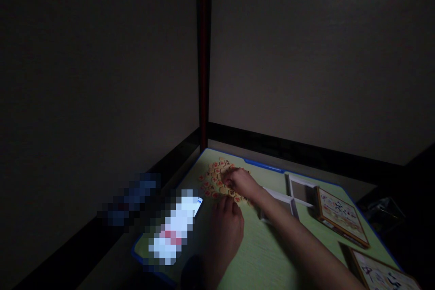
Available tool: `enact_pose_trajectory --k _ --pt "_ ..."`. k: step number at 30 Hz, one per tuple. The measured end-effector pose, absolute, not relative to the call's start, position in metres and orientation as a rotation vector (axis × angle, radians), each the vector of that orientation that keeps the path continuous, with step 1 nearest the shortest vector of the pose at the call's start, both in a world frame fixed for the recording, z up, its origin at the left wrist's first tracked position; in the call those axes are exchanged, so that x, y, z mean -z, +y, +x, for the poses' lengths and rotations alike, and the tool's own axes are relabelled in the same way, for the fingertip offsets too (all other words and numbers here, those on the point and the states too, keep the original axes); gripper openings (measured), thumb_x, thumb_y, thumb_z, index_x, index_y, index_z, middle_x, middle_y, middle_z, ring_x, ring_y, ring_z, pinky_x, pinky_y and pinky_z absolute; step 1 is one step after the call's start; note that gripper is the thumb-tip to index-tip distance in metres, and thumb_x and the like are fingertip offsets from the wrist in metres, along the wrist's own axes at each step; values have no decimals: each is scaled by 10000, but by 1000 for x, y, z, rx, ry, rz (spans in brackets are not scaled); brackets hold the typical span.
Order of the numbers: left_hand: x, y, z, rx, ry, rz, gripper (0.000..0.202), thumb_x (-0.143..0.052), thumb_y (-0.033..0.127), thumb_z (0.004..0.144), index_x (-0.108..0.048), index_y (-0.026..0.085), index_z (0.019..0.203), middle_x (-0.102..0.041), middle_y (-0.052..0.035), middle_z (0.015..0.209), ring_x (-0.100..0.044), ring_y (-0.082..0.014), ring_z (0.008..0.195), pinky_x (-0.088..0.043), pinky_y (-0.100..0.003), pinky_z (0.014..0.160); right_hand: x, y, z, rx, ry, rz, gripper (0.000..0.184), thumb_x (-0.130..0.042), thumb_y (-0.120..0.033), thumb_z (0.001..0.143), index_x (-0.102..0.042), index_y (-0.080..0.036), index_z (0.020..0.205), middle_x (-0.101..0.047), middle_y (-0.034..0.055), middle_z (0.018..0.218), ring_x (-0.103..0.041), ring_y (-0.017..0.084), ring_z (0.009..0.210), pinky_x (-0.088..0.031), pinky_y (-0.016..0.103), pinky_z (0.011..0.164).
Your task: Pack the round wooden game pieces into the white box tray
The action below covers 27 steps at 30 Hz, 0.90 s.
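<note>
Many round, pale wooden Chinese chess pieces (215,172) with red or dark characters lie spread over the far left part of a light green table (261,253). My right hand (240,181) reaches over them from the right. Its fingers are bent together down among the pieces, and their tips are partly hidden. Closer to me, my left hand (229,219) rests low at the near edge of the pieces with its fingers curled downward. Whatever either hand may hold is hidden in the dim light.
A lit phone (199,201), mostly blurred out, lies at the left. White open box trays (295,208) stand right of the pieces, beside a printed box lid (341,213). Another printed box (384,272) is at the near right. Walls meet behind the blue-edged table.
</note>
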State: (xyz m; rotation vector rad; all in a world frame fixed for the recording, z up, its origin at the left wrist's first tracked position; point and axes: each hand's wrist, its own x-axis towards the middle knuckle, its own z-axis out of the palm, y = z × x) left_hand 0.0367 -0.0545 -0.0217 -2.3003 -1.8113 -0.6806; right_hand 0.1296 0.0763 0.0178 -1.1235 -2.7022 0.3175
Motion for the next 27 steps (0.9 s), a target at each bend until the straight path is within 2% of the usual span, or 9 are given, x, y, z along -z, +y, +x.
enact_pose_trajectory --k 4,7,10,13,16,22,27 --pt "26 -58 40 735 -1694 -2385 188 -506 147 867 -667 154 771 -671 -76 822 -621 -234 854 -507 -383 798 -19 66 120 -207 -2870 -1056 177 -562 -116 814 -722 -191 815 -708 45 884 -635 175 875 -403 227 688" --pt "26 -61 42 636 -1744 -2503 192 -498 158 870 -668 166 781 -678 -63 787 -631 -203 748 -490 -327 688 -19 64 116 -185 -2909 -1057 186 -574 -112 816 -725 -195 888 -711 59 952 -642 189 913 -417 230 704" --pt "23 -60 43 467 -1853 -2573 214 -468 159 883 -675 166 828 -692 -70 815 -647 -208 740 -470 -315 642 -20 64 114 -124 -2939 -1048 277 -567 -90 824 -716 -210 1023 -712 79 1034 -643 209 971 -439 244 752" --pt "18 -59 42 346 -1895 -2617 230 -442 148 895 -672 150 888 -701 -86 864 -660 -216 780 -473 -317 660 -22 63 112 -47 -2976 -1024 331 -544 -66 834 -706 -204 1087 -718 99 1044 -649 226 980 -461 267 783" --pt "15 -57 42 310 -1932 -2618 241 -427 144 906 -666 136 929 -699 -105 900 -664 -222 819 -482 -319 688 -23 62 109 6 -3014 -969 314 -543 -49 824 -714 -168 1059 -719 126 1020 -650 243 986 -474 287 805" --pt "14 -55 43 348 -1970 -2589 281 -390 135 922 -660 127 999 -683 -118 975 -656 -226 871 -501 -335 737 -18 59 107 88 -3032 -946 402 -543 -50 820 -665 -191 1176 -714 118 1049 -654 241 964 -473 288 794" --pt "15 -52 41 408 -1950 -2564 247 -425 140 910 -651 131 1010 -650 -123 1085 -621 -253 980 -501 -379 828 -16 61 110 -141 -2954 -962 324 -515 -38 803 -686 -156 1052 -717 106 973 -643 198 844 -436 248 706"
